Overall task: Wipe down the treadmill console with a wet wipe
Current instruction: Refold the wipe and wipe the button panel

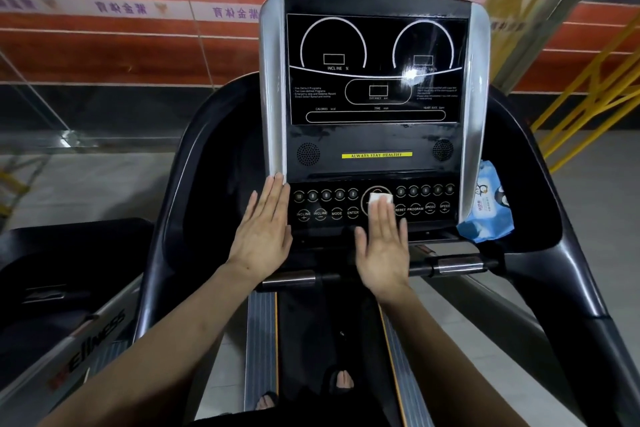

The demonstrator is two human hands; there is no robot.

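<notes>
The wet wipe (pixel 381 199) is a small folded white pad lying on the button panel (pixel 372 206) of the treadmill console (pixel 375 94), right over the large round centre button. The right hand (pixel 382 243) lies flat on it, fingers straight and together, pressing it to the panel rather than pinching it; only the pad's top edge shows past the fingertips. The left hand (pixel 265 229) is also open and flat, holding nothing, its fingers resting at the panel's left edge where the silver side trim (pixel 272 90) ends, seemingly to brace.

The wiping looks under way, on the lower row of keys. From here the likely next move is a sideways sweep across the labelled keys to either side, keeping an even palm pressure so the pad does not slip out, then up to the dark display (pixel 375 69) above. The glare patch on the right of the display may be damp film or just reflected light; I cannot tell which.

A blue pack of wipes (pixel 486 204) is tucked into the tray at the console's right side, partly hidden behind the trim. Most of the wipe is covered by the hand, so its folds and how dirty it is cannot be judged. The small print on the display is too blurred to read fully. Toes in sandals show on the belt (pixel 308 340) below.
</notes>
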